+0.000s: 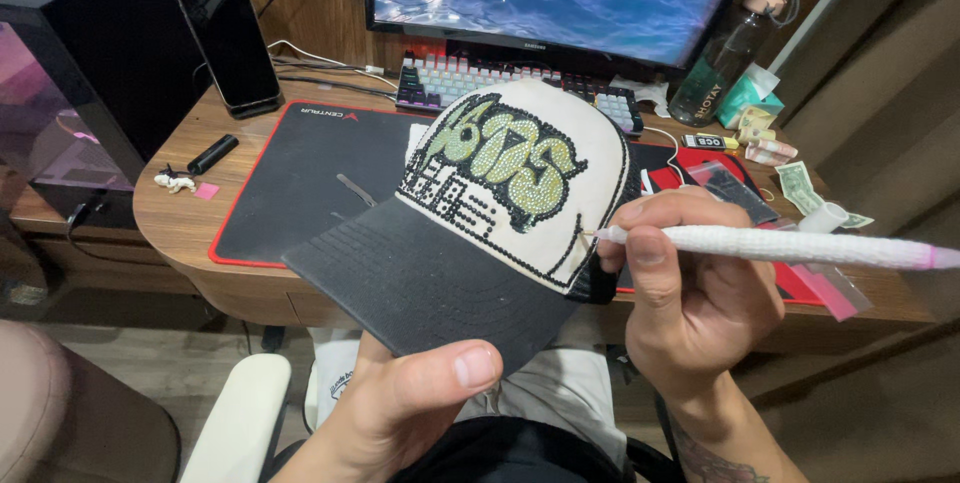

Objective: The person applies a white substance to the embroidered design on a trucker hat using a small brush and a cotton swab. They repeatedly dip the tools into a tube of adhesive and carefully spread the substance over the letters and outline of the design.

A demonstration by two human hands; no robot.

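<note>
Cap work, pen tip at the rhinestone edge.
My left hand (420, 393) pinches the brim of the cap (480, 213), held above the counter (180, 213); my right hand (690, 283) is closed on the white pen tool (780, 246), its tip touching the crown's beaded outline.

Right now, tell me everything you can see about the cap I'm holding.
The cap has a cream front panel and a dark, stitched-looking brim pointing toward the lower left. Green and black rhinestones form a bold design on the panel, with a dotted black outline along its edge. The left hand holds the brim from below, thumb on top. The right hand brings a white pen-like tool to the panel's right edge. The cap is held above the desk.
</note>
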